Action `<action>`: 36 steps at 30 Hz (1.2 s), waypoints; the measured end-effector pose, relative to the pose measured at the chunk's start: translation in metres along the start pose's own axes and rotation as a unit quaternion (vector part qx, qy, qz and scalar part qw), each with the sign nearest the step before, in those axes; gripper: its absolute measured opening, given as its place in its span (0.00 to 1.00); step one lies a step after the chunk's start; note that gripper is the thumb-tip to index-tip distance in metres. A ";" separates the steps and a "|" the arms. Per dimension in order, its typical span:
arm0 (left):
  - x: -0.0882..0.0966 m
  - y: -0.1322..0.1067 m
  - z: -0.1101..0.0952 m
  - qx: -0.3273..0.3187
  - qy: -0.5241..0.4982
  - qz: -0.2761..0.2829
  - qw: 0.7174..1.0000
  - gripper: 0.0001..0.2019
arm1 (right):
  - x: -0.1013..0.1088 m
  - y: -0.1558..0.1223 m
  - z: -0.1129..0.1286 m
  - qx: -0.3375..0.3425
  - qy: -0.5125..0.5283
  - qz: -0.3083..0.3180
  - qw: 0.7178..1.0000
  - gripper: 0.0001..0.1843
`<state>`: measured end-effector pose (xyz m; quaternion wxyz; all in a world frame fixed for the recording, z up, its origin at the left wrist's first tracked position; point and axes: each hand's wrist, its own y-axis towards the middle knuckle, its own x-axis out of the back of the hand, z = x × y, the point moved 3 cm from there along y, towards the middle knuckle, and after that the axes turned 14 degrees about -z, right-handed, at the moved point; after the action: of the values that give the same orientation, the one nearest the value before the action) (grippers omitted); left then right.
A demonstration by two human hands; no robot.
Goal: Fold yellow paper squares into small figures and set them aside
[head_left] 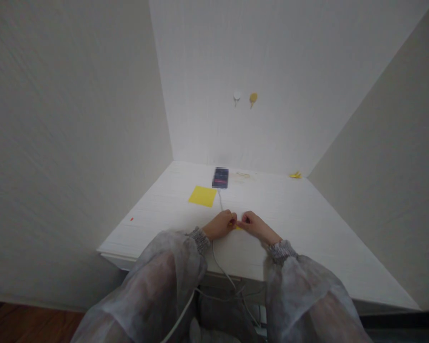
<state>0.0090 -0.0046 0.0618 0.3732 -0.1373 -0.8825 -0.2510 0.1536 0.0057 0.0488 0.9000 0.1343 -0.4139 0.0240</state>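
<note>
My left hand (pixel 219 225) and my right hand (pixel 254 224) rest close together on the white table (pixel 307 228), fingertips meeting. Both are closed in a pinch on a small yellow piece of paper (pixel 238 227), of which only a sliver shows between the fingers. A square yellow sheet (pixel 202 196) lies flat on the table just beyond my left hand. Behind it a dark phone (pixel 220 177) lies with its screen lit, and a white cable (pixel 220 200) runs from it toward my left hand and off the table's front edge.
Walls close the table in on the left, back and right. A white hook (pixel 237 97) and a yellow hook (pixel 253 98) stick to the back wall. A small folded yellow paper (pixel 295 175) sits in the far right corner. A tiny red speck (pixel 131 219) lies near the left edge.
</note>
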 end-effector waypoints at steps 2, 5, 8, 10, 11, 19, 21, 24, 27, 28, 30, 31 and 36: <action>-0.002 0.002 -0.001 0.002 -0.001 -0.004 1.000 0.01 | -0.004 0.001 -0.003 -0.005 -0.007 -0.016 1.000 0.11; -0.005 0.004 -0.002 0.000 -0.004 -0.009 1.000 0.02 | -0.007 0.002 -0.007 -0.011 -0.018 -0.025 0.999 0.11; -0.007 0.004 -0.001 -0.006 -0.010 -0.013 1.000 0.02 | -0.007 0.002 -0.008 -0.011 -0.025 -0.019 0.999 0.10; -0.008 0.003 -0.001 -0.010 -0.014 -0.013 1.000 0.02 | -0.006 0.002 -0.008 -0.010 -0.028 -0.013 0.999 0.09; -0.008 0.004 0.000 -0.012 -0.016 -0.012 1.000 0.02 | -0.005 0.002 -0.007 -0.010 -0.030 -0.011 0.999 0.08; -0.010 0.003 0.002 -0.017 -0.028 -0.005 0.999 0.02 | -0.003 0.005 -0.008 -0.007 -0.029 0.012 0.999 0.06; -0.009 0.003 0.002 -0.015 -0.030 -0.003 0.999 0.02 | -0.002 0.004 -0.008 -0.009 -0.027 0.014 0.999 0.06; -0.006 0.002 0.001 -0.012 -0.032 0.000 0.999 0.03 | 0.000 0.003 -0.006 -0.013 -0.027 0.009 0.999 0.05; -0.005 0.001 0.000 -0.001 -0.031 -0.003 1.000 0.04 | 0.001 0.004 -0.003 -0.014 -0.027 0.005 1.000 0.06; -0.005 0.002 0.000 0.005 -0.029 -0.006 1.000 0.03 | 0.000 0.004 -0.002 -0.014 -0.026 0.004 1.000 0.06; -0.006 0.002 0.000 0.021 -0.024 -0.014 0.999 0.04 | 0.000 0.004 -0.002 -0.013 -0.025 0.004 1.000 0.07; -0.006 0.003 0.000 0.030 -0.022 -0.017 0.999 0.05 | 0.000 0.005 -0.001 -0.012 -0.024 0.003 1.000 0.08; -0.008 0.008 0.001 0.067 -0.003 -0.025 0.997 0.06 | 0.001 0.003 0.000 -0.007 -0.015 -0.014 1.000 0.07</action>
<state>0.0175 0.0016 0.0580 0.3728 -0.0908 -0.9014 -0.2005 0.1532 0.0089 0.0503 0.8949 0.1341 -0.4256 0.0061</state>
